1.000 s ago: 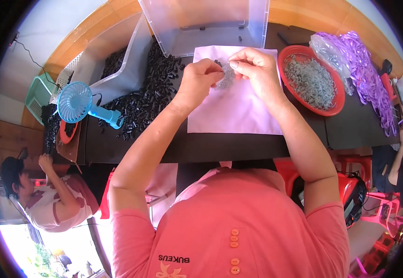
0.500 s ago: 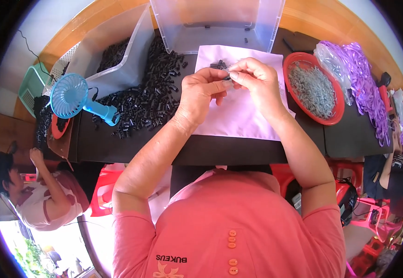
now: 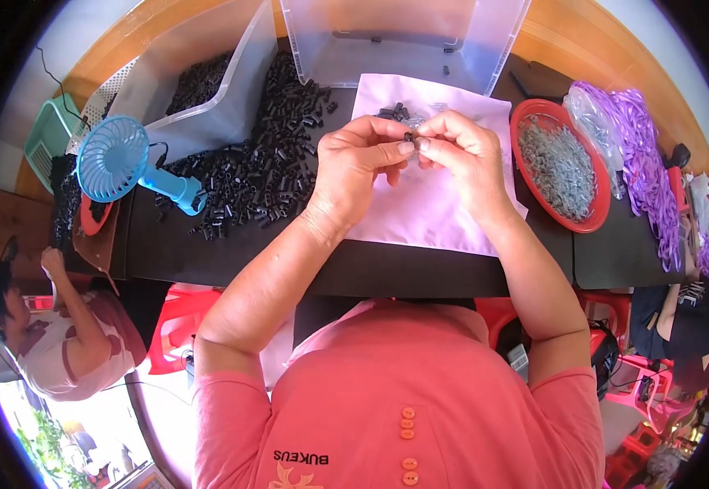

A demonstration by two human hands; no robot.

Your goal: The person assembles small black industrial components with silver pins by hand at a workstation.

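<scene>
My left hand (image 3: 358,163) is closed in a pinch on a small black plastic piece (image 3: 409,138). Thumb and fingertips of my right hand (image 3: 464,155) meet it from the other side, also pinched; what they grip is too small to make out. Both hands hover above a pink cloth (image 3: 436,216). Just beyond the fingertips, a few more black plastic pieces (image 3: 395,112) lie on the cloth beside some small shiny bits (image 3: 438,107). To the left spreads a large heap of loose black pieces (image 3: 277,175).
A blue fan (image 3: 114,159) stands left, before a clear bin (image 3: 244,77) of black pieces. Another clear bin (image 3: 403,61) sits behind the cloth. Rightward are a red basin (image 3: 518,155) of small metal parts and purple straps (image 3: 640,147). Another person (image 3: 77,334) sits left.
My hands have come slightly nearer to me, fingertips closer together, and the black piece between them shows more plainly. The whole view has shifted a little.
</scene>
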